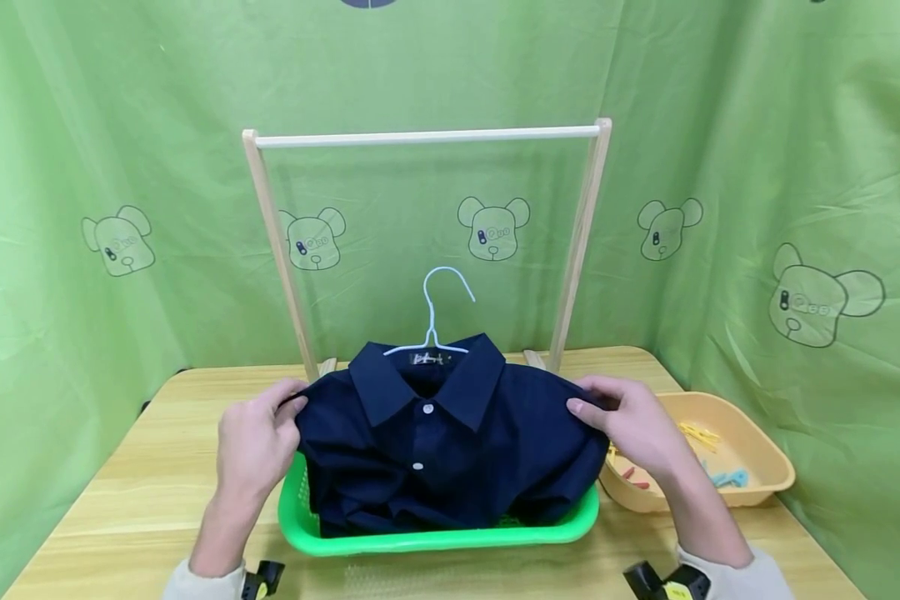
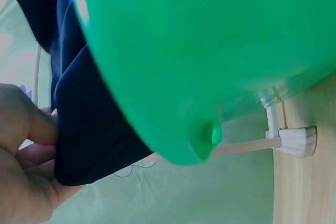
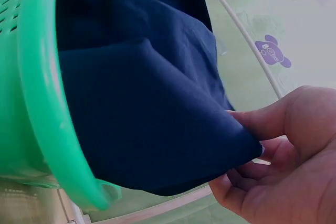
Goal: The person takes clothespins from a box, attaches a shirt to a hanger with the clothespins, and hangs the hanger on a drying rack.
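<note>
A dark navy button-up shirt (image 1: pixel 450 450) lies bunched over the green basket (image 1: pixel 450 543), its collar upright and facing me. Out of the neck rises the hook of a white wire hanger (image 1: pixel 431 312); the hanger's arms run down inside the shirt. My left hand (image 1: pixel 258 433) pinches the shirt's left shoulder or sleeve between thumb and fingers, as the left wrist view also shows on the navy cloth (image 2: pixel 100 124). On the other side my right hand (image 1: pixel 637 421) pinches the opposite edge, and the right wrist view shows thumb and fingers on the cloth (image 3: pixel 157 114).
Behind the basket stands a wooden rack with a white rail (image 1: pixel 427 137). At right, an orange tray (image 1: pixel 765 458) holds yellow, red and blue clothespins, partly behind my right forearm. Green printed curtains (image 1: pixel 817 167) surround the wooden table (image 1: pixel 142 467).
</note>
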The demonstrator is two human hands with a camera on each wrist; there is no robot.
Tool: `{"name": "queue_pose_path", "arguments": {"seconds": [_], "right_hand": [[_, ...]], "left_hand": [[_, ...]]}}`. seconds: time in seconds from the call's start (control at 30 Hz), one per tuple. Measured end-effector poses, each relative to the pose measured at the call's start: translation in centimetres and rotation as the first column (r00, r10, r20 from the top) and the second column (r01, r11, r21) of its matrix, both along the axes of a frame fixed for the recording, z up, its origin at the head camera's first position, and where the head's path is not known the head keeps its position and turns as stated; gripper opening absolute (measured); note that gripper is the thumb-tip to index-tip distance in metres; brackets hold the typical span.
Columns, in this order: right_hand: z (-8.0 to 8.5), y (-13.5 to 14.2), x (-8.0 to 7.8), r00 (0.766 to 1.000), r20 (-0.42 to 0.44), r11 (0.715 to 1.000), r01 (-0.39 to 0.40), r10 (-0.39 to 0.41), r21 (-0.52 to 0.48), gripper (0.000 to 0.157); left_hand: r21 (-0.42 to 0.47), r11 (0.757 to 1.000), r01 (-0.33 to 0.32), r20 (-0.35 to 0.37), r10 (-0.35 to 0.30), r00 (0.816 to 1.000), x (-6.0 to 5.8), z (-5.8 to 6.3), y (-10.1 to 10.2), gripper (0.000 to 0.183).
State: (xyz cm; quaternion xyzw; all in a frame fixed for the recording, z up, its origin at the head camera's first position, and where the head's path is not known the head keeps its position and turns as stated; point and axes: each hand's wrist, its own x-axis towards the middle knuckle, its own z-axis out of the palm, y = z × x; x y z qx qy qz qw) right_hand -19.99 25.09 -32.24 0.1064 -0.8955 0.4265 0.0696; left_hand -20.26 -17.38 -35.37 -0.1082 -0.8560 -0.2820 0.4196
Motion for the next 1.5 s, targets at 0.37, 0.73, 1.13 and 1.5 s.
{"name": "queue_pose_path", "arguments": {"seconds": [0.37,0.73,1.13,1.5], "right_hand": [[0.6,-0.2,0.6,0.997,-0.035,0.997,0.064,-0.066,-0.039,0.025],[0.7,0.6,0.5,0.999,-0.022,0.998,0.04,-0.039,0.049,0.032],[0.5,0.2,0.6,0.991,-0.086,0.995,0.103,-0.101,0.017,0.014],[-0.1,0.7,0.1,0.965,-0.142,0.974,0.206,-0.218,-0.094,0.012]], "left_hand": [[0.04,0.999,-0.018,-0.192,0.025,0.981,-0.2,0.1,0.2,0.015],[0.086,0.996,-0.018,-0.286,0.042,0.957,-0.4,0.1,0.3,0.013],[0.146,0.989,-0.005,-0.15,0.027,0.988,0.1,0.5,0.2,0.012],[0.16,0.987,0.0,0.27,-0.044,0.962,0.8,1.4,-0.1,0.013]]}}
